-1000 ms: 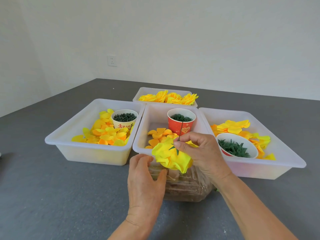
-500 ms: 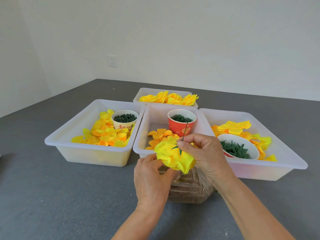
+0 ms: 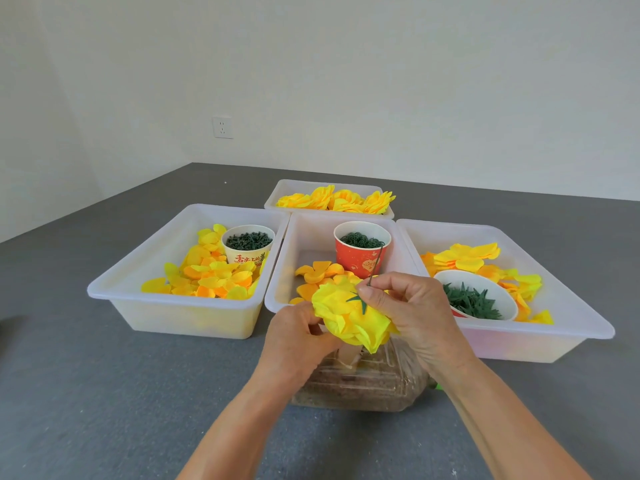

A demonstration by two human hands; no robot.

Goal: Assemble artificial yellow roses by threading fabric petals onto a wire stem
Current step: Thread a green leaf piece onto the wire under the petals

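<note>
A yellow fabric rose (image 3: 349,318) hangs between both hands, upside down, with a green star-shaped calyx (image 3: 358,301) on its back. A thin dark wire stem (image 3: 375,265) rises from it toward the red cup. My right hand (image 3: 412,310) pinches the stem at the calyx with thumb and forefinger. My left hand (image 3: 298,337) grips the petals from the left and below.
Three white trays stand side by side: left tray (image 3: 138,292) with loose petals and a white cup, middle tray (image 3: 294,244) with a red cup (image 3: 360,254), right tray (image 3: 561,327) with petals and a bowl of calyxes (image 3: 474,299). A far tray (image 3: 277,199) holds finished roses. A clear container (image 3: 360,382) sits under my hands.
My left hand has risen from beneath the rose and closed on its petals. The rose and right hand have shifted slightly right and up.
</note>
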